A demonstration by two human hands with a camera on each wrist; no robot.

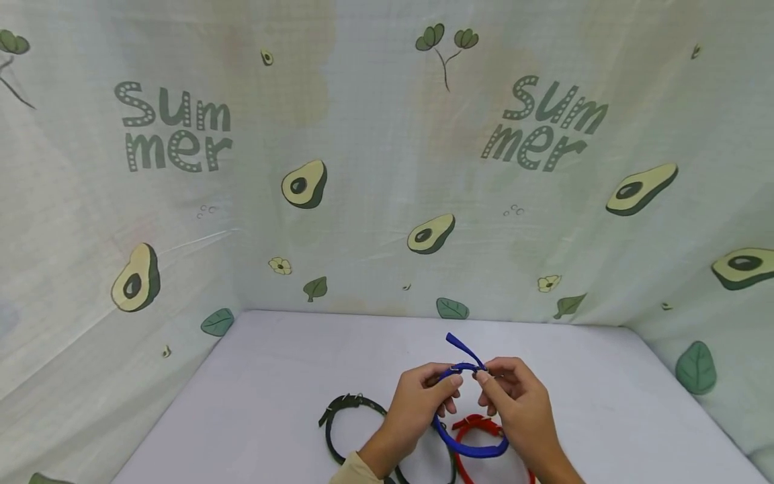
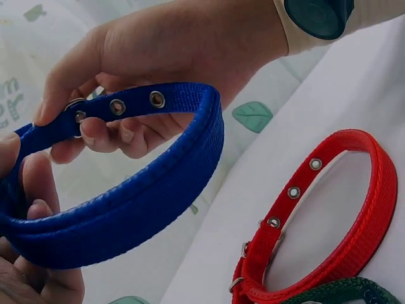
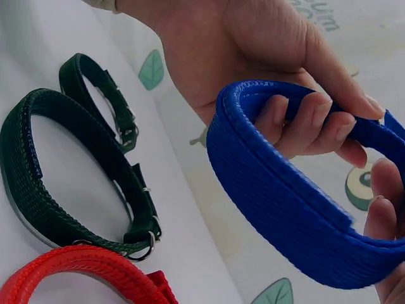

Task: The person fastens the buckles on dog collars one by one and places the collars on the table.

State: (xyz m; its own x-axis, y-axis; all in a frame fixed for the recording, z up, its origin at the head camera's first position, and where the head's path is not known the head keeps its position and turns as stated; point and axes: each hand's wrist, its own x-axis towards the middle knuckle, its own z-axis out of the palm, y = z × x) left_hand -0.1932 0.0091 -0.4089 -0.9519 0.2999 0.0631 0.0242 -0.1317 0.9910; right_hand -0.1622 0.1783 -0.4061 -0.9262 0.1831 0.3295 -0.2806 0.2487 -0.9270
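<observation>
Hands, left and right, are pinching the blue collar above the table, red collar at six o'clock, and the strap end could be slipping loose if either pinch eases.

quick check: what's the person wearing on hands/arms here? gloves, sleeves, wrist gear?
No gloves: both the left hand and the right hand are bare, with no rings visible. The left arm has a beige sleeve cuff at the wrist. The left-wrist view shows a beige wrist strap carrying a round dark teal disc. No sleeve shows on the right forearm.
</observation>
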